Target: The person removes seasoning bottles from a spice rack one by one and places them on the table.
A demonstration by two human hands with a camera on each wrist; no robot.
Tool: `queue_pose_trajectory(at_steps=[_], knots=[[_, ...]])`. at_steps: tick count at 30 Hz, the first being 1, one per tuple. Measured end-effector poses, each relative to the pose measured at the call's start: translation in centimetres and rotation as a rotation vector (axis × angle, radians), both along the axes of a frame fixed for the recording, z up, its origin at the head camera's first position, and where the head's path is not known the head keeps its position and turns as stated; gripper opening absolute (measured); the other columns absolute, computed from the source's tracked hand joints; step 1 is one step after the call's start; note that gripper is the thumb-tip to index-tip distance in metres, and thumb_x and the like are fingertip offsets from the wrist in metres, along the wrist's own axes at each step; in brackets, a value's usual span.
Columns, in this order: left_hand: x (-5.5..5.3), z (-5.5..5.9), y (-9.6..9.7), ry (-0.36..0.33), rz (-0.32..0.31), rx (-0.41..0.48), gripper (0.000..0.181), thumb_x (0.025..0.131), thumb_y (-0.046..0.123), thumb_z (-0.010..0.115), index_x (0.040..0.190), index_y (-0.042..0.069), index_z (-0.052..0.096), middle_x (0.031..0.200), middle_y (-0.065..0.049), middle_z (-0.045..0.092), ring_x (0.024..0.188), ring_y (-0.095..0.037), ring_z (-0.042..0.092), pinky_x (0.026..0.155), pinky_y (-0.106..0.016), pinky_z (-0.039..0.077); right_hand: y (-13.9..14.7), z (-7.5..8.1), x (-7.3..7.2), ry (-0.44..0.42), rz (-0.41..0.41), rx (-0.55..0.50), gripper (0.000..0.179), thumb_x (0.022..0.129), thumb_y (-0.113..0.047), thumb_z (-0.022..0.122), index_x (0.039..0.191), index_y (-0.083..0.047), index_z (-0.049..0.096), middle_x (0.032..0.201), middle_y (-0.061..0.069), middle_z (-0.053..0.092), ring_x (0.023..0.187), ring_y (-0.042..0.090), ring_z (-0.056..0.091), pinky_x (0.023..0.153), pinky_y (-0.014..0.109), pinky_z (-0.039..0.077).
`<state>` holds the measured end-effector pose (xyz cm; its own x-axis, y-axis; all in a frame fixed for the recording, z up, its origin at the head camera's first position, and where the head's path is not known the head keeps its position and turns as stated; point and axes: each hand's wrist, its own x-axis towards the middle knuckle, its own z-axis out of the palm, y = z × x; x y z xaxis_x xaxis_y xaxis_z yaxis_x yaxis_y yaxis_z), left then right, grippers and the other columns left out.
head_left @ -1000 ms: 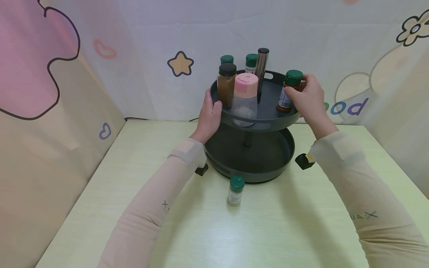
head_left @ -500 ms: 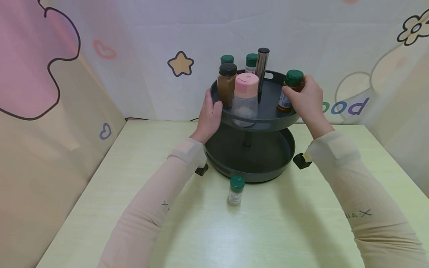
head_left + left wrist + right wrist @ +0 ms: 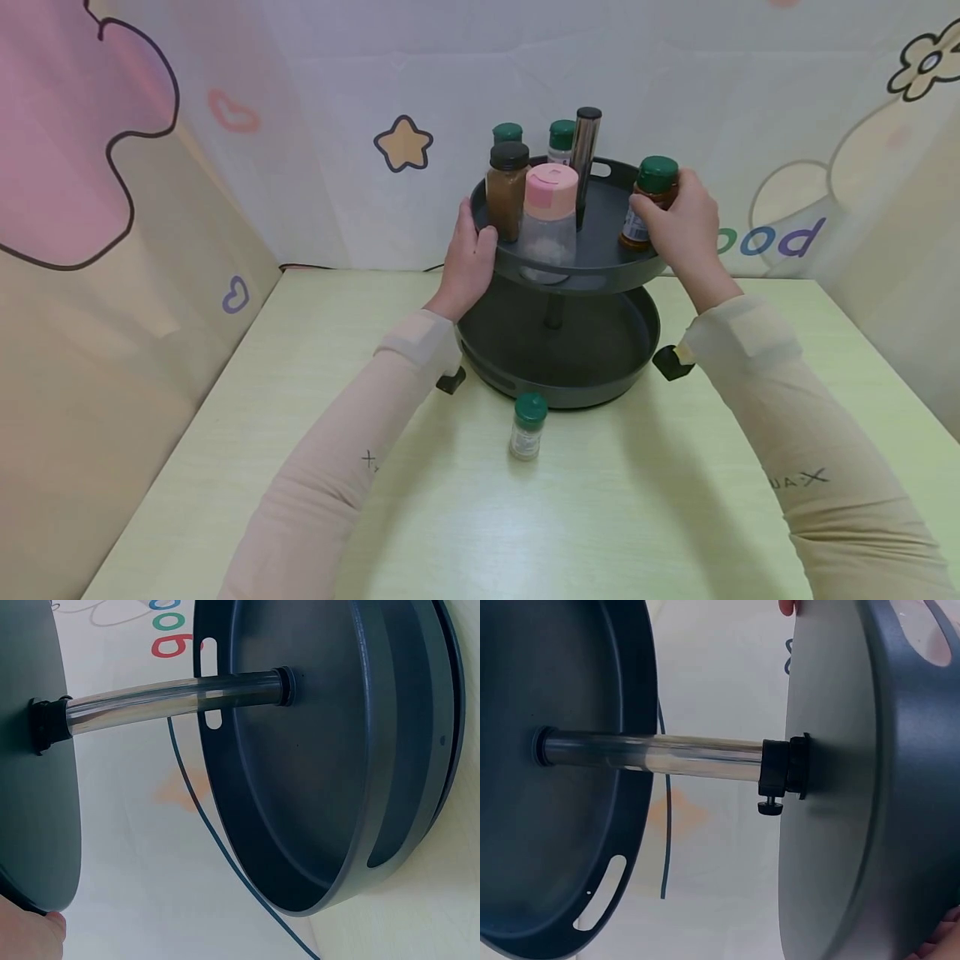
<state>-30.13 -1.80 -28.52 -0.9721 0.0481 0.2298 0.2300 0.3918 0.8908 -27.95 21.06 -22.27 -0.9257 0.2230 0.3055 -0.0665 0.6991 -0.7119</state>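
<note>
A dark grey two-tier rotating rack [image 3: 606,281] stands on the table, its upper tray carrying several bottles. My left hand [image 3: 468,271] grips the left rim of that tray; part of it shows at the tray edge in the left wrist view. At the tray's right side, my right hand [image 3: 690,229] holds a brown spice jar with a green cap [image 3: 657,174], thumb in front and fingers behind. The jar is upright, its base low inside the tray. Nearby on the tray are a black-capped brown jar [image 3: 506,196], a pink-capped clear shaker [image 3: 550,225] and a slim dark cylinder [image 3: 586,158].
Two more green-capped jars stand at the back of the upper tray, one a white-labelled jar [image 3: 562,137]. A small green-capped jar [image 3: 528,433] stands on the table [image 3: 480,517] before the lower tray [image 3: 573,395]. A post [image 3: 697,756] joins the tiers; a printed curtain [image 3: 322,167] hangs behind.
My right hand and forearm have shifted slightly left around the brown spice jar, which stays in nearly the same spot. The left hand and the rack have not visibly moved.
</note>
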Motion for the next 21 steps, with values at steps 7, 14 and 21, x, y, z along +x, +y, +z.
queue_pose_trajectory(at_steps=[7, 14, 21], knots=[[0.04, -0.02, -0.01, 0.007, -0.002, -0.004, 0.06, 0.092, 0.028, 0.027, 0.143, 0.012, -0.001, 0.151, 0.001, 0.003, 0.138, -0.013, 0.007, 0.112, -0.033, 0.011, 0.07, -0.1, -0.17, 0.007, -0.002, 0.008, 0.053, 0.087, -0.038, 0.045, 0.125, -0.001, 0.037, 0.119, 0.019, 0.049, 0.103, 0.03, 0.048, 0.09, 0.045, 0.042], [0.0, -0.09, 0.01, 0.01, 0.003, -0.006, 0.06, 0.092, 0.028, 0.027, 0.143, 0.011, -0.001, 0.151, 0.001, 0.003, 0.138, -0.012, 0.007, 0.112, -0.032, 0.011, 0.13, -0.11, -0.07, 0.011, -0.01, -0.018, 0.054, 0.087, -0.04, 0.045, 0.126, -0.003, 0.036, 0.12, 0.018, 0.05, 0.104, 0.029, 0.047, 0.091, 0.044, 0.041], [-0.05, -0.13, 0.02, 0.013, 0.0, -0.004, 0.06, 0.092, 0.028, 0.026, 0.143, 0.011, -0.001, 0.151, 0.001, 0.003, 0.138, -0.012, 0.007, 0.112, -0.032, 0.011, 0.16, -0.03, 0.04, 0.017, -0.006, -0.079, 0.053, 0.087, -0.041, 0.045, 0.126, -0.006, 0.037, 0.12, 0.015, 0.05, 0.102, 0.025, 0.046, 0.092, 0.041, 0.042]])
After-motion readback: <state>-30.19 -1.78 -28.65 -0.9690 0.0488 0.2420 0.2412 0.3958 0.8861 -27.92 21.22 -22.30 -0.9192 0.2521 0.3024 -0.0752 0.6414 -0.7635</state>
